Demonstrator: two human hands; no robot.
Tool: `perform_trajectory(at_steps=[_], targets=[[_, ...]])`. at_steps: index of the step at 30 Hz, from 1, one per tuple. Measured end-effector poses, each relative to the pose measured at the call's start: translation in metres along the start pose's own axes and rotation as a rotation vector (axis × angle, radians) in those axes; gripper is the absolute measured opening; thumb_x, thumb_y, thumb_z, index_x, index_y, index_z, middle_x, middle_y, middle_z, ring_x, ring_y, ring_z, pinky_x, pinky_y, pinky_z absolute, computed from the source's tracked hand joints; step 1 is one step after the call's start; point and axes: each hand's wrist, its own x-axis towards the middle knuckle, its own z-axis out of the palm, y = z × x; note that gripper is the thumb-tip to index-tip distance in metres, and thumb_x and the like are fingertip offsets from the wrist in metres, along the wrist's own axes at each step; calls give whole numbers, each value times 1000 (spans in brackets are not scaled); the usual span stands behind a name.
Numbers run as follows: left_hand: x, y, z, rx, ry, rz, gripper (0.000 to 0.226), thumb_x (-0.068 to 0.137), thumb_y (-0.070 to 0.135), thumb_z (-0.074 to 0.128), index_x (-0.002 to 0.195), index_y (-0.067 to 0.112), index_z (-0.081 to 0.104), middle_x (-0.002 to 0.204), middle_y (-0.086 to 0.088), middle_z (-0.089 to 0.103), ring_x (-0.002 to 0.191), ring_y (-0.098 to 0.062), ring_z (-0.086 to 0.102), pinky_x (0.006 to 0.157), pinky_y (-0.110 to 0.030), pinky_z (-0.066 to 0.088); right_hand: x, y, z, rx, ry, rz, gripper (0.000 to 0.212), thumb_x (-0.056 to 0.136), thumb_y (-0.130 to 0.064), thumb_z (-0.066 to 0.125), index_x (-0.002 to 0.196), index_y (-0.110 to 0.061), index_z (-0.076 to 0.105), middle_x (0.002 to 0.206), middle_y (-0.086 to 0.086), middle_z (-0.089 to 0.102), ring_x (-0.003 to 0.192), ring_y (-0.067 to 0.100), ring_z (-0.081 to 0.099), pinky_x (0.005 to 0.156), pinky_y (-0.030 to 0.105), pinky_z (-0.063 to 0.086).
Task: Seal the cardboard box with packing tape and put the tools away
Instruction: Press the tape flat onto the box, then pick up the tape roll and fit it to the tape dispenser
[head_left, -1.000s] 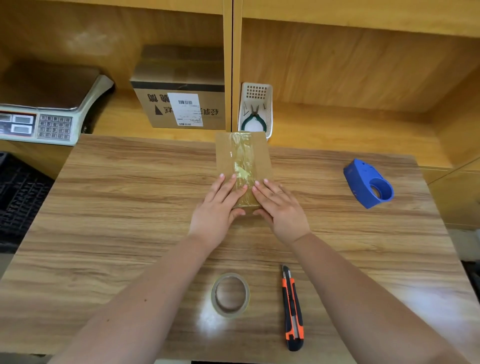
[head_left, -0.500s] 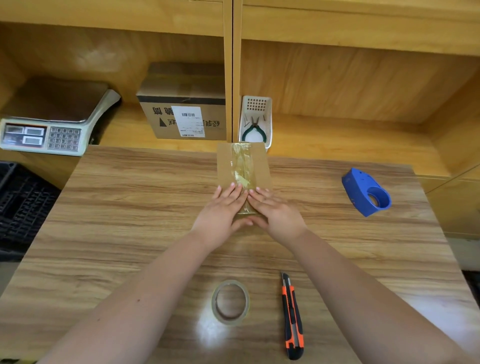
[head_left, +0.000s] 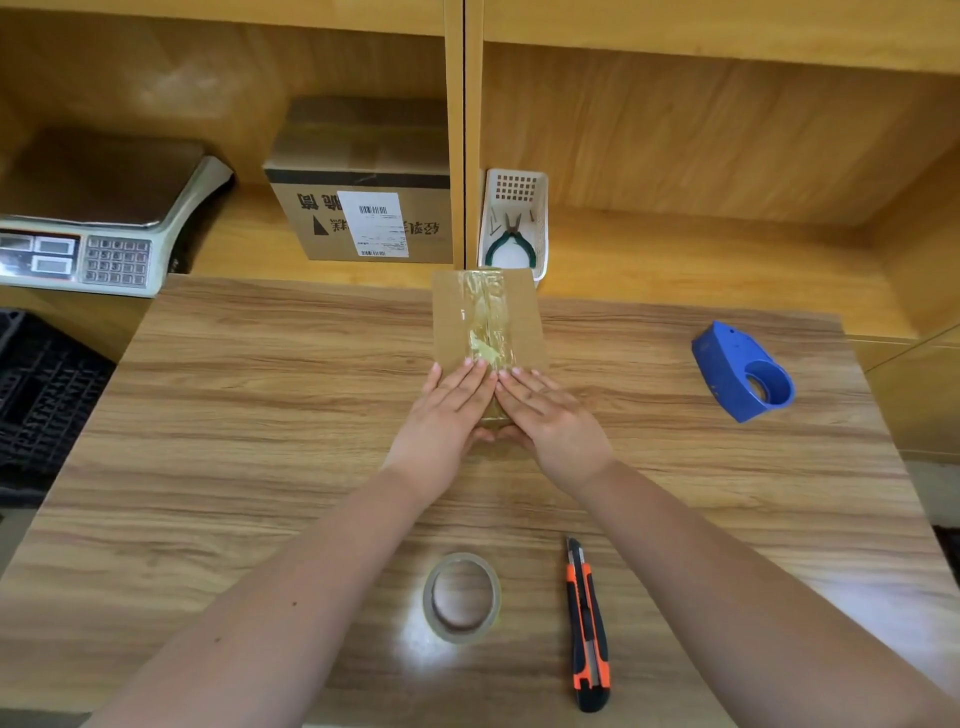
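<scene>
A small flat cardboard box (head_left: 523, 317) lies on the wooden table (head_left: 260, 415), with a strip of clear tape (head_left: 485, 317) down its middle. My left hand (head_left: 452, 415) and my right hand (head_left: 550, 418) lie flat side by side on the near end of the box, fingers together, pressing on the tape. Near the table's front edge lie a roll of clear packing tape (head_left: 461, 597) and an orange and black utility knife (head_left: 587, 623). A blue tape dispenser (head_left: 740, 371) rests at the right.
On the shelf behind the table stand a weighing scale (head_left: 98, 218), a labelled cardboard carton (head_left: 363, 208) and a white basket (head_left: 514, 223) holding green-handled pliers (head_left: 511, 244). A black crate (head_left: 36, 395) sits left of the table.
Both hands have drawn together toward the tape line on the near end of the box, fingertips now almost touching. The view has tilted up slightly.
</scene>
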Motion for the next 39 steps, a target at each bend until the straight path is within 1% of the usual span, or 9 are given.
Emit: perform_trajectory(at_steps=[4, 9, 16, 19, 22, 25, 28, 32, 39], targets=[[-2, 3, 0, -4, 2, -24, 64, 97, 24, 45, 151, 16, 11, 161, -1, 9, 149, -14, 1, 118, -33, -12, 0, 1, -8, 14, -60, -20, 61, 72, 7, 72, 129, 1, 51, 135, 16, 54, 128, 30, 47, 110, 46, 27], [-1, 5, -9, 25, -44, -32, 81, 89, 2, 50, 151, 20, 3, 162, -1, 2, 149, -14, -4, 118, -34, -8, -1, 2, -27, 220, -230, 67, 74, 83, 8, 59, 146, -11, 25, 154, 5, 26, 143, 15, 8, 119, 42, 6], [-50, 26, -28, -341, 321, -33, 49, 81, 17, 67, 128, 25, 55, 140, -4, 50, 134, -23, 40, 116, -40, 27, -30, -28, -61, 442, 211, 242, 43, 77, -13, 75, 118, -12, 61, 122, 6, 62, 118, 24, 52, 104, 36, 37], [-93, 29, 6, -408, 297, -97, 32, 82, 14, 65, 113, 22, 66, 124, -1, 59, 119, -15, 47, 107, -22, 30, -75, -49, -43, 574, 100, 383, 34, 75, -18, 77, 107, -13, 65, 105, 0, 64, 102, 15, 56, 95, 16, 36], [-126, 36, 42, -653, 63, -301, 32, 86, 5, 58, 112, 23, 62, 107, 5, 61, 96, -1, 54, 88, -2, 35, -120, -69, -6, 667, -150, 600, 44, 70, -24, 80, 111, -20, 63, 107, -5, 61, 106, 19, 56, 91, 9, 32], [-138, 43, 66, -759, -150, -469, 33, 89, 6, 52, 113, 28, 55, 96, 10, 66, 86, 1, 61, 79, -14, 47, -145, -87, 26, 632, -313, 635, 65, 61, -26, 84, 120, -18, 58, 117, 4, 59, 115, 25, 50, 97, 21, 32], [-136, 57, 72, -887, -269, -551, 25, 85, -1, 48, 99, 19, 48, 101, -2, 68, 83, 1, 61, 67, -2, 41, -154, -103, 46, 493, -426, 586, 83, 59, -38, 83, 131, -15, 48, 127, 4, 54, 120, 24, 42, 102, 23, 24], [-126, 69, 78, -1124, -245, -717, 25, 73, -10, 46, 91, 9, 45, 88, -14, 55, 68, -12, 50, 57, -11, 38, -155, -109, 65, 465, -402, 652, 81, 53, -39, 82, 125, -14, 54, 119, 4, 60, 113, 29, 49, 98, 35, 37], [-108, 57, 73, -1480, -68, -817, 37, 50, -3, 44, 80, 17, 39, 74, -4, 54, 71, -16, 45, 54, -23, 34, -133, -97, 46, 670, -66, 632, 53, 65, -22, 79, 115, -15, 65, 110, -8, 60, 103, 7, 47, 94, 6, 27]])
